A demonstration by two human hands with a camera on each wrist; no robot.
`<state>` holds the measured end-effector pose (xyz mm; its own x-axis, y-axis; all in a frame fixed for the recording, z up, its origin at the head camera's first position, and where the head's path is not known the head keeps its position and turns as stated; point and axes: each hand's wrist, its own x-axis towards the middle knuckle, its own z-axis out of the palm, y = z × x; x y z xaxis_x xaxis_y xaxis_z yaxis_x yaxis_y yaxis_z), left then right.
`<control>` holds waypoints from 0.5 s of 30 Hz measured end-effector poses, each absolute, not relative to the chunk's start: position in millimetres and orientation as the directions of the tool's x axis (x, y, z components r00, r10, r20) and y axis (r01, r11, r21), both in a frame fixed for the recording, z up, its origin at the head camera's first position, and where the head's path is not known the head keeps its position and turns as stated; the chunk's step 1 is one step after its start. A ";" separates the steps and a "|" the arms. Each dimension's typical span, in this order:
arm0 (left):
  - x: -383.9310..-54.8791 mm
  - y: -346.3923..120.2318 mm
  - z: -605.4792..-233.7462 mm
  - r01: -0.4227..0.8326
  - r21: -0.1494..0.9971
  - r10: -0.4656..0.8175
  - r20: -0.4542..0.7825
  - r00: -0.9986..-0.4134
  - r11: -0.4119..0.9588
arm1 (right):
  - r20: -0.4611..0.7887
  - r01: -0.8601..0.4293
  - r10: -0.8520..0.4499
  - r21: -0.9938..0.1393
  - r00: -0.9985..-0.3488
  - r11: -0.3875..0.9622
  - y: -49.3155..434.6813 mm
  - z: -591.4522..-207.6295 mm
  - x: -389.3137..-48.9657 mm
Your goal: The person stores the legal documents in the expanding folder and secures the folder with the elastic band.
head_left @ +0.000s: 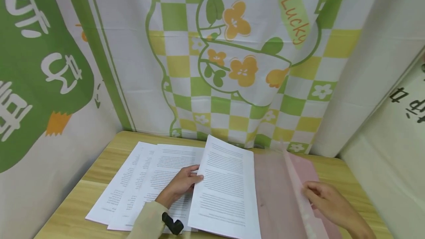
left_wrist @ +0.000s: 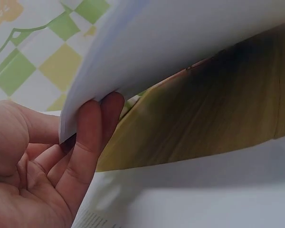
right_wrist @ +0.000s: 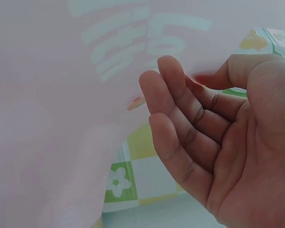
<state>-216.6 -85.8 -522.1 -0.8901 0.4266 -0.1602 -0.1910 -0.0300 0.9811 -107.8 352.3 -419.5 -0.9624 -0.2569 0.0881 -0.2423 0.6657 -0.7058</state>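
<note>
My left hand (head_left: 182,183) pinches the left edge of a printed paper sheaf (head_left: 225,187), thumb on the printed face and fingers behind. In the left wrist view the sheaf (left_wrist: 147,52) stands tilted above the wooden table, with the fingertips (left_wrist: 89,111) curled against its underside. On the right lies a translucent pink folder (head_left: 273,191), partly covered by the sheaf. My right hand (head_left: 332,204) holds the raised edge of its cover between thumb and fingers. In the right wrist view the pink cover (right_wrist: 42,123) spreads beside the curled fingers.
Several printed sheets (head_left: 129,183) lie overlapping on the left of the wooden table (head_left: 79,202). A patterned green and white curtain (head_left: 176,52) hangs along the table's back edge, with more printed cloth at both sides. A small black clip-like device (head_left: 172,223) sits at the left sleeve.
</note>
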 end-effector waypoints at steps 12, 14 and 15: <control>-218.9 -70.0 -523.6 -0.215 0.976 0.426 -0.186 -0.885 -0.021 | 0.117 -0.251 -0.241 -0.710 -0.963 0.658 349.6 -420.3 -104.8; -220.3 -67.1 -523.7 -0.220 0.975 0.429 -0.190 -0.883 -0.020 | 0.119 -0.250 -0.237 -0.709 -0.964 0.660 350.1 -420.4 -103.9; -221.0 -65.7 -523.5 -0.221 0.975 0.431 -0.191 -0.882 -0.019 | 0.119 -0.246 -0.233 -0.709 -0.965 0.661 350.7 -420.5 -103.4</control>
<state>-221.0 -65.7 -523.5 -0.8819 0.4308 -0.1914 -0.2210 -0.0191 0.9751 -103.4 350.7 -420.5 -0.9653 -0.2326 0.1188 -0.2465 0.6612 -0.7085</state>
